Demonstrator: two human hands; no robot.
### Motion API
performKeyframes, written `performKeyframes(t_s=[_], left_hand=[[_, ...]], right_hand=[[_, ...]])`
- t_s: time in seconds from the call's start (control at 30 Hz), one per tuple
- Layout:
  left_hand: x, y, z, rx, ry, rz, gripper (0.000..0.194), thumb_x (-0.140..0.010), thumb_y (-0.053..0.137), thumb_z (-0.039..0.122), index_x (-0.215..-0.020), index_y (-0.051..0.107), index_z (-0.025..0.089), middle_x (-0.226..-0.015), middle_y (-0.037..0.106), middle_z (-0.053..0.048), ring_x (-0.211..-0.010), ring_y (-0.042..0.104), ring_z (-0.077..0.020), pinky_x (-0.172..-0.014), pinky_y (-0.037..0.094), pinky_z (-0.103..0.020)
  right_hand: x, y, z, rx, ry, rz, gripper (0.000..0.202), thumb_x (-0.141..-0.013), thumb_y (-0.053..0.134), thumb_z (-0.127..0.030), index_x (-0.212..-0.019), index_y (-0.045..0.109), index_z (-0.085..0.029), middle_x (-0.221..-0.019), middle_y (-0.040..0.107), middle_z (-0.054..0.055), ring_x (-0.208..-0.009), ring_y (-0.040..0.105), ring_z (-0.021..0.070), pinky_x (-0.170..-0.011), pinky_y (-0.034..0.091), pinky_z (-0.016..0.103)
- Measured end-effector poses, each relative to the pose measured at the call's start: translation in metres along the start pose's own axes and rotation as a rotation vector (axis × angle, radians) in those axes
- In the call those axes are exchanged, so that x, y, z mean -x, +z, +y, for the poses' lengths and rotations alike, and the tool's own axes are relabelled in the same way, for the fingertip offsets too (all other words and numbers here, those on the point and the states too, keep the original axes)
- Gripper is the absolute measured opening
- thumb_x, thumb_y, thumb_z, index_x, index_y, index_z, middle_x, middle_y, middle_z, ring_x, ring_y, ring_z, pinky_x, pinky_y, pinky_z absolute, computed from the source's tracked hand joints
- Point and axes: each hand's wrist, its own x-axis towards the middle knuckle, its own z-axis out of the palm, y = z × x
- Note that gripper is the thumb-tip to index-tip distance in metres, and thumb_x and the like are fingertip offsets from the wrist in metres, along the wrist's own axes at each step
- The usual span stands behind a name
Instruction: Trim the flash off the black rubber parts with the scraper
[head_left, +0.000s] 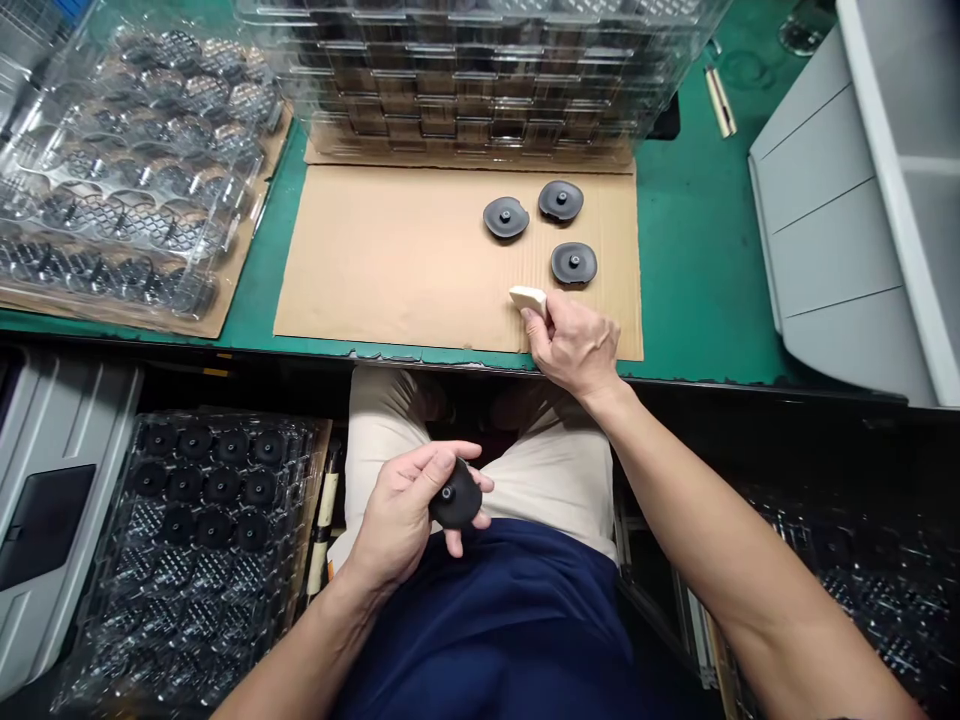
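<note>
Above my lap, my left hand (pixel 412 505) grips a black rounded plastic part (pixel 459 497) with a small raised stud at its middle. The thumb lies on its face and the fingers are behind it. Over the front right of a cardboard sheet (pixel 390 260), my right hand (pixel 574 340) is closed on a small cream-coloured block (pixel 527 297). Just beyond that hand lie three similar black parts, studs up: one at the left (pixel 505 217), a far one (pixel 561 201) and a near one (pixel 574 263).
Stacked clear plastic trays (pixel 465 90) stand behind the cardboard, with more trays (pixel 127 180) at the left. A grey bin (pixel 840 200) is at the right. Below the table's left side, a tray stack (pixel 202 560) holds several black parts. A cutter-like tool (pixel 721 102) lies at the back.
</note>
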Motion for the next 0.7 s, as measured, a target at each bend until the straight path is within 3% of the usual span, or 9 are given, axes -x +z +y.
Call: performKeyframes(t_s=[0.07, 0.17, 0.3, 0.43, 0.7], left_hand=[[-0.0002, 0.0011, 0.0028, 0.067, 0.0, 0.04, 0.043, -0.089, 0.074, 0.036, -0.124, 0.069, 0.011, -0.097, 0.079, -0.016, -0.069, 0.077, -0.0271, -0.04, 0.057, -0.025], [-0.0006, 0.0014, 0.0042, 0.135, 0.008, 0.085, 0.064, -0.087, 0.075, 0.024, -0.147, 0.054, 0.015, -0.121, 0.075, -0.02, -0.096, 0.078, -0.0323, -0.066, 0.067, -0.036], [-0.0006, 0.0002, 0.0011, 0.151, 0.059, 0.091, 0.082, -0.08, 0.079, 0.015, -0.154, 0.045, 0.019, -0.138, 0.068, -0.02, -0.12, 0.07, -0.0347, -0.094, 0.063, -0.045], [0.0, -0.0004, -0.0003, 0.149, 0.07, 0.086, 0.087, -0.076, 0.08, 0.01, -0.155, 0.043, 0.02, -0.139, 0.067, -0.019, -0.124, 0.068, -0.0345, -0.098, 0.061, -0.045], [-0.0022, -0.0018, 0.0031, 0.239, 0.03, 0.114, 0.059, -0.094, 0.065, 0.024, -0.15, 0.05, 0.014, -0.136, 0.068, -0.023, -0.117, 0.071, -0.0363, -0.089, 0.065, -0.048]], right_hand=[[0.0003, 0.0003, 0.0, -0.006, 0.006, -0.004, 0.036, -0.103, 0.047, -0.047, -0.085, 0.059, -0.019, -0.077, 0.063, 0.006, -0.067, 0.051, 0.0168, -0.06, 0.016, 0.032], [0.0006, 0.0005, -0.0004, -0.013, 0.014, -0.008, 0.035, -0.103, 0.047, -0.046, -0.085, 0.059, -0.018, -0.078, 0.062, 0.006, -0.069, 0.051, 0.0175, -0.06, 0.016, 0.033], [0.0005, 0.0001, -0.0012, -0.009, 0.014, -0.018, 0.035, -0.103, 0.046, -0.046, -0.086, 0.059, -0.018, -0.079, 0.063, 0.007, -0.069, 0.051, 0.0174, -0.061, 0.017, 0.033], [0.0003, 0.0, -0.0011, 0.005, 0.014, -0.027, 0.037, -0.104, 0.044, -0.047, -0.086, 0.058, -0.019, -0.08, 0.063, 0.007, -0.07, 0.05, 0.0173, -0.061, 0.017, 0.033], [0.0006, 0.0016, 0.0, -0.003, 0.011, -0.009, 0.035, -0.103, 0.045, -0.047, -0.085, 0.057, -0.019, -0.078, 0.061, 0.006, -0.068, 0.05, 0.0173, -0.06, 0.016, 0.033]])
